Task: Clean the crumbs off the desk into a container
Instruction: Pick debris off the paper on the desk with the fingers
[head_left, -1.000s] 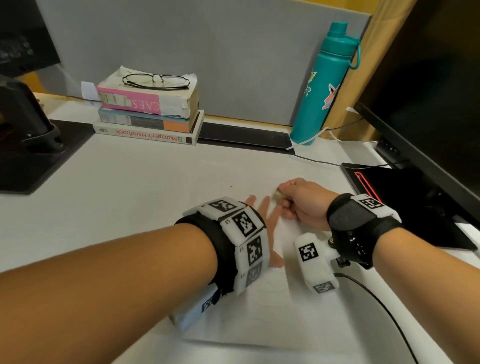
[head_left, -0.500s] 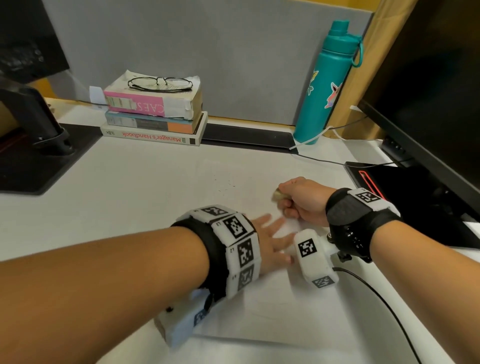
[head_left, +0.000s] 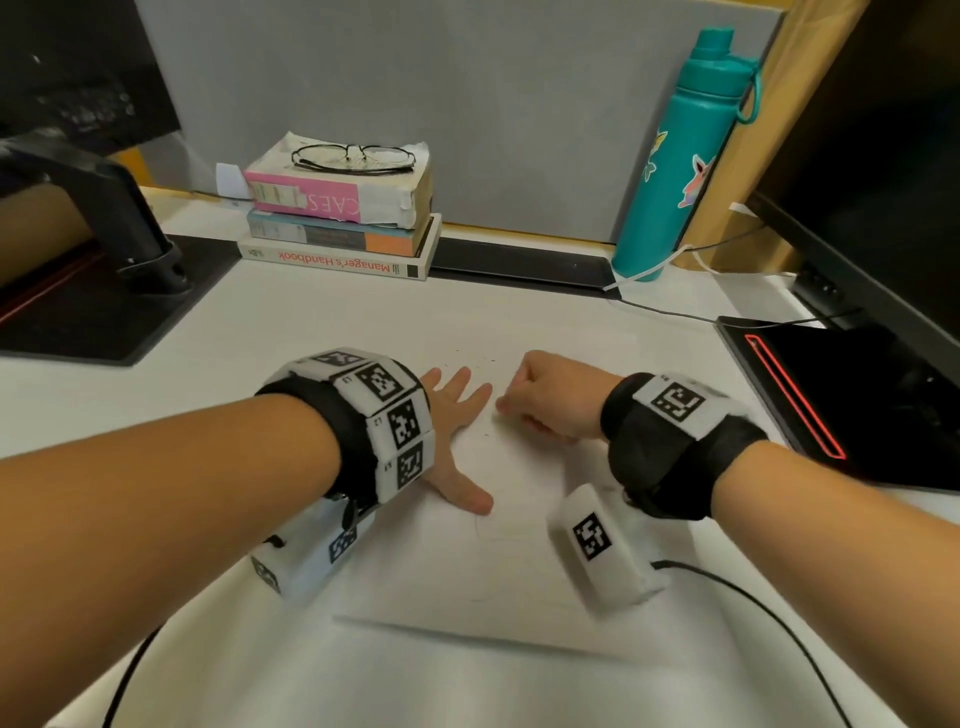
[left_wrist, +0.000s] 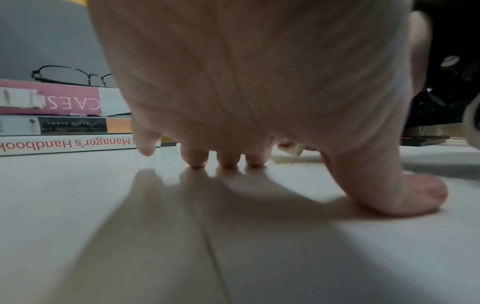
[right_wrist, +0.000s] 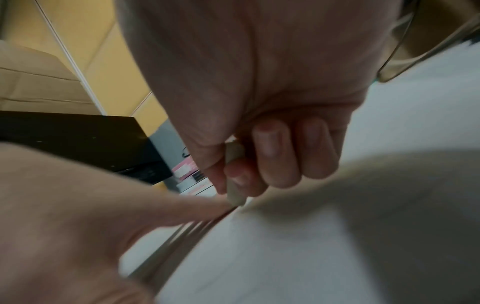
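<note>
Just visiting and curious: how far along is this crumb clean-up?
Early, it seems. Nothing looks collected, and no container is in view. In hand: the left hand presses flat on a white sheet of paper while the right hand grips a small pale tool at the sheet's edge. Left: a few dark specks beyond the hands.

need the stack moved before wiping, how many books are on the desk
3, stacked at the back left: the pink book on top under the glasses, a grey-and-orange book in the middle, the Manager's Handbook at the bottom.
</note>
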